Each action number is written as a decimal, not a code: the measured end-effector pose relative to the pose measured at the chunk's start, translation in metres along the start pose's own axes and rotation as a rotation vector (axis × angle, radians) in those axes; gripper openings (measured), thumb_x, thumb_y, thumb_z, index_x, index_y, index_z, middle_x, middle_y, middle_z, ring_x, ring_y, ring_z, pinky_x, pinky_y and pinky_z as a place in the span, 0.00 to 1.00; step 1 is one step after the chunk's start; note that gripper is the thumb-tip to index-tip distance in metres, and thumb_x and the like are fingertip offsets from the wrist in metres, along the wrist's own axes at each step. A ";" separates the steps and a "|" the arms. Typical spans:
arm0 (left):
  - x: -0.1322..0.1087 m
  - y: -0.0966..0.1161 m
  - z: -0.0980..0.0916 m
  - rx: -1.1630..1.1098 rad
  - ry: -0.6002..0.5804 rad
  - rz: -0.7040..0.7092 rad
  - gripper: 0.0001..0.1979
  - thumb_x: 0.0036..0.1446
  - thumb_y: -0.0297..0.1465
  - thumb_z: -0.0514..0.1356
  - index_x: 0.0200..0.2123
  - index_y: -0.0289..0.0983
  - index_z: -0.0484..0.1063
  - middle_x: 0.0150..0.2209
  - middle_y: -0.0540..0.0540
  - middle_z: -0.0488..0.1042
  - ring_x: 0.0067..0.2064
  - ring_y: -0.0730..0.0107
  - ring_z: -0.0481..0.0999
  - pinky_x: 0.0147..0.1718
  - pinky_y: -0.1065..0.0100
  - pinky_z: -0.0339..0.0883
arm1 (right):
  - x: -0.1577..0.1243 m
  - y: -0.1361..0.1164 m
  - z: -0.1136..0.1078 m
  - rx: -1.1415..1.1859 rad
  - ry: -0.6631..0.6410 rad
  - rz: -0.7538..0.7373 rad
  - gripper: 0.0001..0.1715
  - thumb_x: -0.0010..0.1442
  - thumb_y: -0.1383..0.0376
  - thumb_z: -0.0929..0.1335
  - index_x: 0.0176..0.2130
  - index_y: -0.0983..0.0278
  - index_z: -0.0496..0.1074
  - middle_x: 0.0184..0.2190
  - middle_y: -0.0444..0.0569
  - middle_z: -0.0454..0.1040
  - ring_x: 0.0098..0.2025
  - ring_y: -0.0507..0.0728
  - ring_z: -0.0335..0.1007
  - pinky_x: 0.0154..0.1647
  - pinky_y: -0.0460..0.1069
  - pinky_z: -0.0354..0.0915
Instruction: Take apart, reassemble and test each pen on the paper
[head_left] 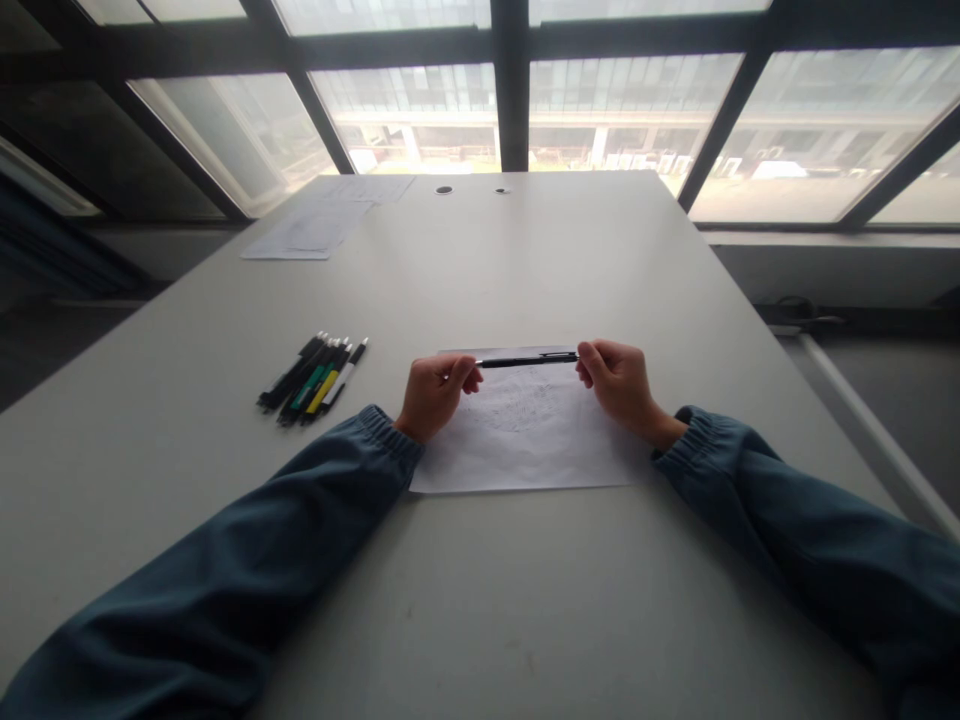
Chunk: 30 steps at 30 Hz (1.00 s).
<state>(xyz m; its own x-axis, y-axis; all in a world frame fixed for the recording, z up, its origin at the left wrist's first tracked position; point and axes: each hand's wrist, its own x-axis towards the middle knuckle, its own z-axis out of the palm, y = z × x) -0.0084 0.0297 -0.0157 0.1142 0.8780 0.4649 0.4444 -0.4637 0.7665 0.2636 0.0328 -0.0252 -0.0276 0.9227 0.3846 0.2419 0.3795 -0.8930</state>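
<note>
A black pen [527, 361] is held level between my two hands, above the far part of a white sheet of paper [525, 460]. My left hand [439, 392] is closed, pinching the pen's left end. The pen's right end, near its clip, is pinched by my closed right hand [619, 385]. Faint drawn lines cover the middle of the sheet. Left of my left hand, several pens and markers [315, 378] lie in a bunch, with black, green, yellow and white barrels.
The white table [480, 590] stretches away to large windows. More paper sheets [307, 225] lie at its far left corner. Two small round fittings [444, 190] show near the far edge. A pale bar [862, 415] runs along the right side, beyond the table.
</note>
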 end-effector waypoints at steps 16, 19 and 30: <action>0.000 -0.002 0.000 0.008 -0.006 0.008 0.25 0.67 0.43 0.57 0.22 0.34 0.76 0.17 0.48 0.74 0.20 0.76 0.72 0.23 0.75 0.64 | 0.000 -0.002 -0.001 -0.020 0.000 0.008 0.33 0.65 0.44 0.66 0.20 0.64 0.69 0.16 0.44 0.67 0.20 0.50 0.60 0.23 0.46 0.56; 0.000 -0.002 0.000 0.012 -0.007 0.011 0.26 0.67 0.43 0.56 0.21 0.34 0.76 0.17 0.48 0.74 0.20 0.76 0.72 0.23 0.74 0.64 | 0.000 -0.002 -0.001 -0.023 0.002 0.008 0.33 0.65 0.44 0.66 0.20 0.64 0.69 0.15 0.43 0.66 0.19 0.49 0.60 0.23 0.46 0.56; 0.000 0.000 -0.001 -0.021 -0.034 0.018 0.27 0.67 0.45 0.55 0.21 0.35 0.75 0.17 0.48 0.73 0.20 0.76 0.72 0.22 0.75 0.64 | -0.001 -0.001 0.000 -0.032 -0.001 0.015 0.34 0.66 0.44 0.65 0.19 0.64 0.68 0.15 0.43 0.66 0.19 0.49 0.59 0.23 0.46 0.55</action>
<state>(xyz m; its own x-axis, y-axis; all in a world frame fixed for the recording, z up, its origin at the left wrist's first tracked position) -0.0093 0.0294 -0.0158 0.1524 0.8726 0.4640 0.4232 -0.4819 0.7672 0.2637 0.0318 -0.0246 -0.0245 0.9282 0.3713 0.2728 0.3635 -0.8908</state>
